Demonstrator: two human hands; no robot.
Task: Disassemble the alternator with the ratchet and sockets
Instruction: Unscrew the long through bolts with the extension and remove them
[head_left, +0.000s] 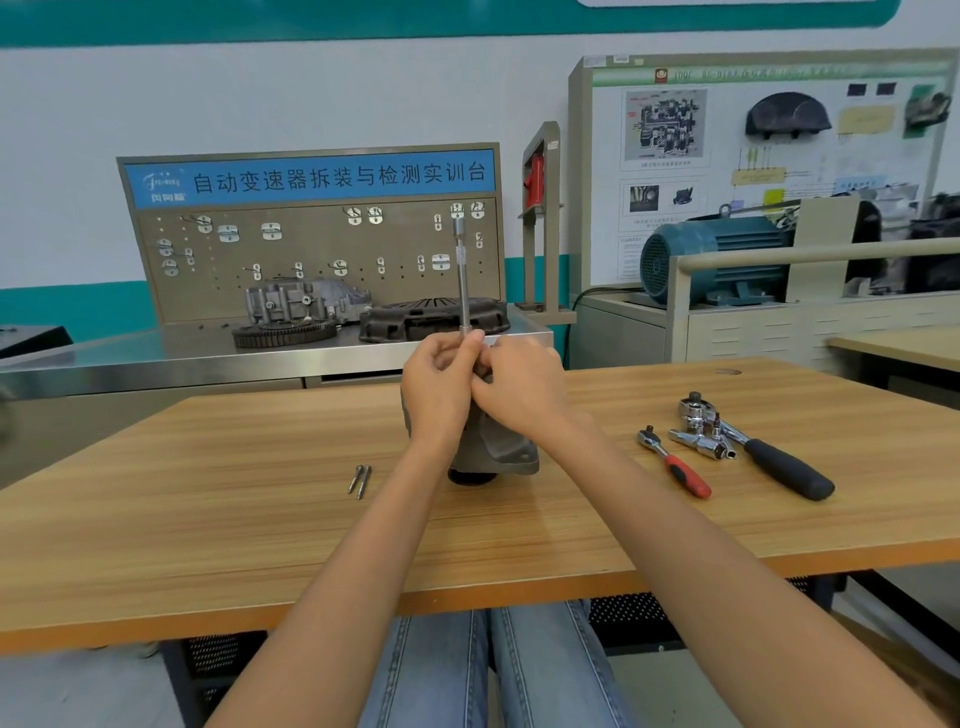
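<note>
Two forearms reach up from the bottom of the frame and meet at centre, where both hands close around the foot of a long extension bar (462, 280) standing nearly upright over the alternator (491, 447). The left hand (441, 384) has its fingers curled round the lower shaft; the right hand (519, 384) is cupped against it from the other side, fingers bent, and whether it pinches the bar or a socket beneath cannot be told, since the joint is hidden. The alternator sits on the bench (208, 519) directly under and just behind the hands, mostly screened by them, resting on its dark lower end with a mounting lug showing at lower right. Judged risks: the housing stands on a narrow base with no hand bracing it, so side load on the tall bar could tip it; a bar turned by fingers alone may slip off the fastener and round it. Left of centre, two loose bolts (359, 480) lie near the left forearm and could be swept off. To the right, well apart, lie a red-handled ratchet (675, 462), a black-handled ratchet (769, 452) and chrome sockets (698, 441) between them. Beyond, a steel counter (156, 353) carries a flywheel and housing below a pegboard (311, 249).
</note>
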